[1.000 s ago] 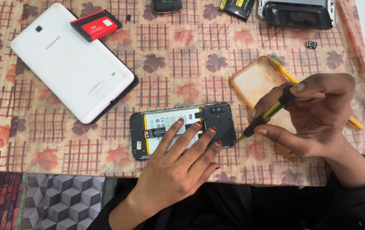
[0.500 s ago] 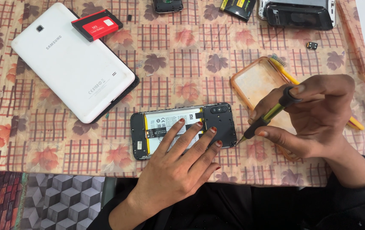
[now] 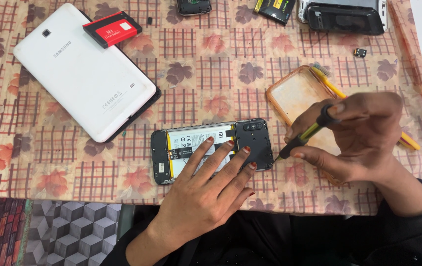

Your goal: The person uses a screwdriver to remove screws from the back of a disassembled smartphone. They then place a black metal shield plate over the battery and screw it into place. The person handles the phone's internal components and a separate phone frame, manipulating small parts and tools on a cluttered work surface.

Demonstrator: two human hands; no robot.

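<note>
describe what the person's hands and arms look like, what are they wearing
Both hands are bare, no gloves or rings visible. The left hand has dark red polish on its fingers' nails, and its forearm shows bare up to the frame edge. The right hand comes out of a black long sleeve that ends at the wrist. No watch or bracelet shows.

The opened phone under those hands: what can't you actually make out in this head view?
- Screwdriver tip: too small to tell whether it sits in a screw of the opened phone.
- Phone's middle: covered by the left hand.
- Orange case: near end hidden behind the right hand.
- Black devices: cut off by the top edge.
</note>
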